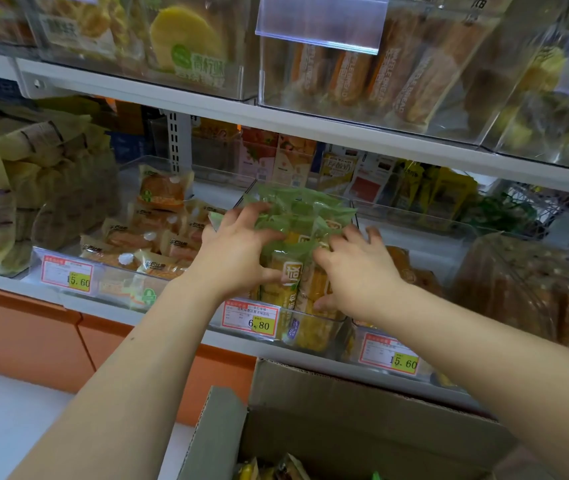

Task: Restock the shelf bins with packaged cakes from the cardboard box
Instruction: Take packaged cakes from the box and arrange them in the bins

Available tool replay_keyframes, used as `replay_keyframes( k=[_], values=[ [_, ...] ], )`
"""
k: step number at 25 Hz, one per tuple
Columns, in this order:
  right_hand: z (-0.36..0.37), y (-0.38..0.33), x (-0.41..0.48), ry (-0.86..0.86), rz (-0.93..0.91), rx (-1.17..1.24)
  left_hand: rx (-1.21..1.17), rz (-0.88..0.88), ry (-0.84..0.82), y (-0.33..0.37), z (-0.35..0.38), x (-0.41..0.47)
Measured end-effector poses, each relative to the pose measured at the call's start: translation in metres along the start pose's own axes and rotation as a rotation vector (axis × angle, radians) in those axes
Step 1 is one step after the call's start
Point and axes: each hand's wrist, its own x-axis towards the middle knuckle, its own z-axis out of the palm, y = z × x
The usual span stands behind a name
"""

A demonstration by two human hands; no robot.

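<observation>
A clear shelf bin (331,323) on the middle shelf holds several green-and-yellow packaged cakes (297,216) standing upright. My left hand (234,251) grips the left side of the packs, fingers curled over the green tops. On the right side of the same packs lies my right hand (355,271), its fingers curled around them. The open cardboard box (345,410) stands below the shelf at the bottom centre, and a few yellow and green packs (276,469) show inside it.
A bin of orange cake packs (158,233) sits to the left, and a bin with brown bread (525,289) to the right. Price tags (250,318) hang on the shelf front. Clear bins of bread fill the upper shelf (380,74). An orange cabinet (27,334) is below left.
</observation>
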Motion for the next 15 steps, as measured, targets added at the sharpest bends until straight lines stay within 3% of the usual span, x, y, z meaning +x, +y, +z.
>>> replay_keyframes(
  k=[12, 15],
  values=[
    [0.008, 0.013, -0.006, -0.044, 0.219, 0.268, 0.053, -0.043, 0.118, 0.006, 0.009, -0.003],
    [0.012, 0.012, -0.032, 0.179, 0.204, 0.513, 0.096, -0.057, 0.139, 0.007, 0.005, -0.009]
  ],
)
